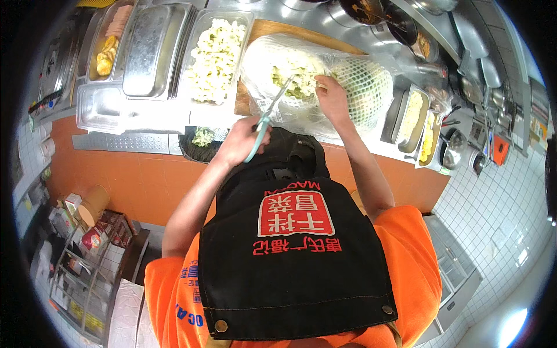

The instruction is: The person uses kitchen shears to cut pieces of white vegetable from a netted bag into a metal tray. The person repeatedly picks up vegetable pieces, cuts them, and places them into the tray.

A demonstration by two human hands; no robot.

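Note:
My left hand (243,140) grips the turquoise handles of a pair of scissors (272,104). Its blades reach up and right, with their tips among the florets of a cut cauliflower (300,78). At that cauliflower's right side, my right hand (333,100) holds the edge with its fingers. The cauliflower lies on a clear plastic bag (261,61). Beside it, to the right, is another round vegetable in a white foam net (363,89), partly under plastic. Under the bag shows a wooden cutting board (300,30). Left of the board, a clear tub (219,61) is filled with cut cauliflower florets.
A black-lined bin (198,148) with cauliflower scraps sits below the counter edge. Metal pans (150,52) and an upturned-looking clear plastic container (100,106) stand at left. Narrow trays of food (413,115) stand at right. Cooking pots (361,11) line the back.

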